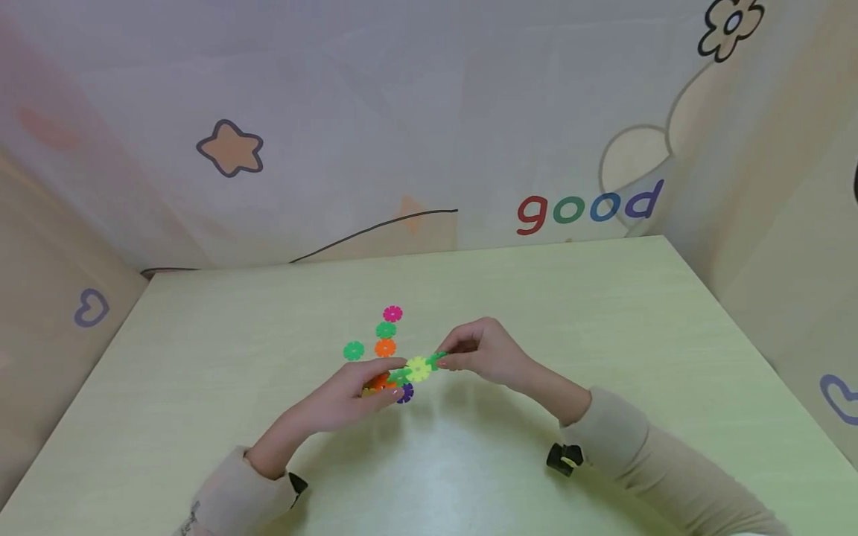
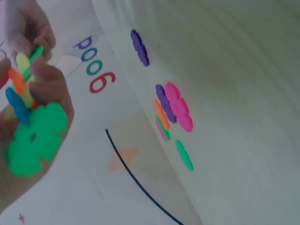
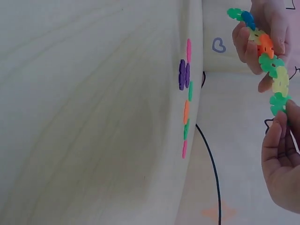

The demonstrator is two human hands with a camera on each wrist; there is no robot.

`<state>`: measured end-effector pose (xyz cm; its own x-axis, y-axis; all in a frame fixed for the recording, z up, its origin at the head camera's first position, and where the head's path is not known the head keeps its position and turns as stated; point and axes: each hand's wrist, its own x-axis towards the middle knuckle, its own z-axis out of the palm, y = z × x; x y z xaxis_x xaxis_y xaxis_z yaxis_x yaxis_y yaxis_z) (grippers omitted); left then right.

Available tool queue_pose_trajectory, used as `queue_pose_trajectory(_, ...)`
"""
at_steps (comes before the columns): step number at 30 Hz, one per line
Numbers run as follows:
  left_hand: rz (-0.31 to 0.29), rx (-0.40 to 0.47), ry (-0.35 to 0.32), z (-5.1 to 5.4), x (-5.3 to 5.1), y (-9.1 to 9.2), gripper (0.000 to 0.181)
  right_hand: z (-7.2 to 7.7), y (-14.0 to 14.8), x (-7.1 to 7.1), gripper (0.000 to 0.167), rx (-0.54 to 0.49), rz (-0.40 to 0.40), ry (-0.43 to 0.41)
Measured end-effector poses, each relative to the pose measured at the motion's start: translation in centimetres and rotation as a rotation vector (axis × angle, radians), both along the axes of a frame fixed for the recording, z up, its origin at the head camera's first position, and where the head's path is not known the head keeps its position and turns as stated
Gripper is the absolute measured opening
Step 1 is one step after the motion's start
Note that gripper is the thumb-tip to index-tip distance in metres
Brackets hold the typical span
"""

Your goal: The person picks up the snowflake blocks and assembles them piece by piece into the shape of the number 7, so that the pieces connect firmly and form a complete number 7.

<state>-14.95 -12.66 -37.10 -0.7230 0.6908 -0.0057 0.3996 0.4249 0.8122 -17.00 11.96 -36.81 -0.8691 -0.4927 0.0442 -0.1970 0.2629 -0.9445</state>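
Note:
A chain of interlocking flower-shaped plastic discs is held in the air between both hands. My left hand grips its left part, fingers and thumb around an orange disc. Past that hand, a blue disc and a green disc stick out at the chain's far end. On the other side a yellow disc joins a green end disc. The thumb and fingers of my right hand pinch this end disc. Fingers partly hide the middle of the chain.
Loose flower discs lie on the pale table: pink, green and orange in a line, another green to the left, and purple ones nearer. A printed cloth hangs behind the table.

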Motion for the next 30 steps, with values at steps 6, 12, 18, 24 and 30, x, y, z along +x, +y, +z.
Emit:
queue_pose_trajectory(6,0.066,-0.045,0.104,-0.1,0.2,1.0,0.031,-0.1,-0.3,0.5,0.006,-0.021,-0.003,0.037)
queue_pose_trajectory(12,0.103,-0.082,0.161,-0.2,0.1,1.2,0.025,-0.2,-0.5,1.0,0.006,-0.061,-0.001,0.063)
queue_pose_trajectory(18,0.095,-0.077,0.189,-0.2,0.2,1.3,0.022,-0.1,-0.7,1.3,0.005,-0.063,-0.018,0.101)
queue_pose_trajectory(24,0.105,-0.065,0.218,-0.4,0.3,1.4,0.022,0.0,-1.0,1.3,0.005,-0.034,-0.018,0.187)
queue_pose_trajectory(30,0.097,-0.087,0.221,-0.4,0.3,1.4,0.021,-0.3,-1.2,0.9,0.004,-0.027,0.015,0.22)
